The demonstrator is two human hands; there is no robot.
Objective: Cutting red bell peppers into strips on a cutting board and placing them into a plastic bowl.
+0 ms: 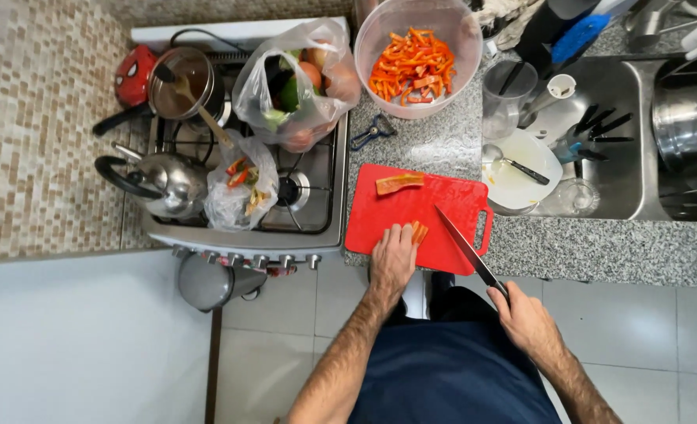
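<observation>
Cutting board (411, 212) lies on worktop (600, 247) at its front edge, stove (317, 200) just left, sink (623, 141) to the right. Pepper piece (399, 183) near board's rear edge; pepper strips (419, 232) at front edge under left hand (393, 259). Knife (466, 247) in right hand (529, 318) crosses board's front-right corner. Bowl (372, 47) w/ cut strips behind board; peeler (372, 131) btwn them. Kettle (164, 182), pot (183, 82), two bags on stove.
</observation>
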